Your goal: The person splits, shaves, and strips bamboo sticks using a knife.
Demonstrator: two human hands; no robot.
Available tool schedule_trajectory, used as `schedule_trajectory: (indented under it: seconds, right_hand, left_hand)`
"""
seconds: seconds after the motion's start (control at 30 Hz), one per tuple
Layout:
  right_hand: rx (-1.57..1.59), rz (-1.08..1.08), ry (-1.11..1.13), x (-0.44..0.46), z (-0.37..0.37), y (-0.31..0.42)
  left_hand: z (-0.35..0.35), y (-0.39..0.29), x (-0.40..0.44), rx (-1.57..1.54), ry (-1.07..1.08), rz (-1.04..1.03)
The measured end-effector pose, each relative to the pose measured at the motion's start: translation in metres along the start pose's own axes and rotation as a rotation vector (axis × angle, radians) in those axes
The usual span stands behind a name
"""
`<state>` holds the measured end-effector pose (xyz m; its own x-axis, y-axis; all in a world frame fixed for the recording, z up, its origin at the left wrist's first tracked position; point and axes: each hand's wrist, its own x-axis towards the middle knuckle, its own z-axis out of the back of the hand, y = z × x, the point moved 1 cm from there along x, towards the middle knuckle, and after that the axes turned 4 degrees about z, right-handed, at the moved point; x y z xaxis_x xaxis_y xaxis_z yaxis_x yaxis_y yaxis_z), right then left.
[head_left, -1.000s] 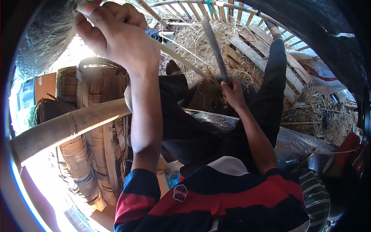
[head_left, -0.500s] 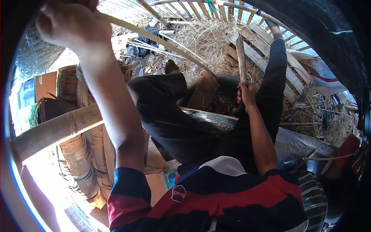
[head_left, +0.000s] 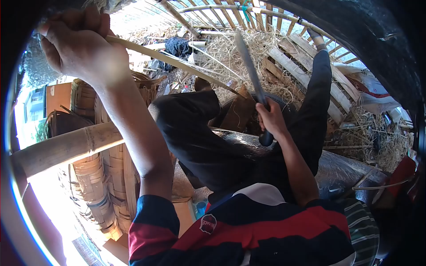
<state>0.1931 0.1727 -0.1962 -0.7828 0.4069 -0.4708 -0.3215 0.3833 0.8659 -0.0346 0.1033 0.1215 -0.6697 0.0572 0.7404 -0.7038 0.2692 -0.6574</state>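
My left hand [head_left: 84,48], raised at the upper left, has its fingers curled around one end of a long, thin bamboo strip [head_left: 168,60]. The strip slants down to the right, its far end beside a brown flat piece [head_left: 237,108] between my legs. My right hand [head_left: 271,117] grips a machete [head_left: 250,62] by its dark handle, the blade pointing up and away from me. The blade passes near the strip's far end; I cannot tell whether they touch. A dark round rim [head_left: 286,106] lies behind my right hand.
Bamboo shavings [head_left: 222,48] and wooden slats [head_left: 288,66] cover the ground ahead, bounded by a bamboo fence [head_left: 266,20]. A thick bamboo pole [head_left: 66,142] crosses at left, near stacked woven baskets [head_left: 91,177]. White plastic sacking [head_left: 377,95] lies at right.
The machete has swung from nearly upright to tilted left, its blade now closer to the strip. My right hand has shifted slightly left. My left hand still holds the strip.
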Motion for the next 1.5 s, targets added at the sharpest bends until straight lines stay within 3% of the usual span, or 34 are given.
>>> schedule_trajectory:
  seconds: [0.03, 0.17, 0.27, 0.37, 0.5, 0.6, 0.7, 0.8, 0.87, 0.9, 1.0, 1.1, 1.17, 1.27, 1.33, 1.43, 1.5]
  right_hand:
    - [0.003, 0.003, -0.004, -0.003, -0.009, 0.013]
    - [-0.174, 0.540, 0.052, -0.027, -0.050, 0.080]
    - [-0.144, 0.670, 0.130, -0.039, -0.072, 0.117]
    - [-0.096, 0.562, 0.230, -0.038, -0.077, 0.135]
    - [-0.204, 0.621, 0.156, -0.017, -0.070, 0.095]
    - [-0.349, 0.439, 0.103, -0.004, -0.055, 0.064]
    - [-0.324, 0.287, 0.145, -0.002, -0.047, 0.062]
    - [-0.413, 0.314, 0.160, -0.011, -0.057, 0.100]
    - [-0.193, 0.702, 0.132, -0.018, -0.074, 0.125]
    - [-0.191, 0.700, 0.133, -0.023, -0.077, 0.140]
    - [-0.111, 0.735, 0.231, -0.031, -0.087, 0.161]
    - [-0.218, 0.654, 0.108, -0.016, -0.087, 0.100]
    - [-0.279, 0.390, 0.081, -0.001, -0.071, 0.037]
    - [-0.435, 0.232, 0.038, 0.010, -0.043, -0.011]
    - [-0.430, 0.216, 0.035, 0.004, -0.045, 0.005]
    - [-0.394, 0.282, 0.066, -0.007, -0.059, 0.055]
    - [-0.360, 0.353, 0.096, -0.012, -0.071, 0.084]
  left_hand:
    - [-0.004, -0.003, -0.005, -0.048, 0.031, -0.009]
    - [-0.007, -0.006, -0.008, -0.089, 0.137, -0.049]
    - [-0.003, -0.006, -0.006, -0.168, 0.205, -0.034]
    - [0.000, -0.004, -0.007, -0.052, 0.077, -0.088]
    - [-0.003, -0.003, -0.009, -0.043, -0.048, -0.057]
    - [0.009, 0.001, -0.002, -0.202, 0.099, -0.031]
    - [0.009, 0.003, -0.001, -0.212, 0.095, -0.038]
    - [0.008, 0.000, -0.002, -0.238, 0.116, -0.032]
    - [0.005, -0.002, -0.001, -0.110, 0.111, -0.069]
    - [0.004, -0.003, -0.002, 0.028, 0.099, -0.108]
    - [0.011, -0.001, -0.003, 0.050, -0.019, -0.062]
    - [0.017, -0.002, -0.003, 0.048, -0.081, -0.057]
    - [0.022, -0.003, -0.004, 0.049, -0.093, -0.081]
    - [0.037, 0.001, 0.006, -0.008, -0.007, -0.071]
    - [0.027, -0.002, 0.002, -0.050, 0.073, -0.047]
    - [0.004, -0.007, -0.010, 0.056, -0.261, -0.049]
    - [0.020, -0.001, 0.001, -0.127, -0.007, -0.011]
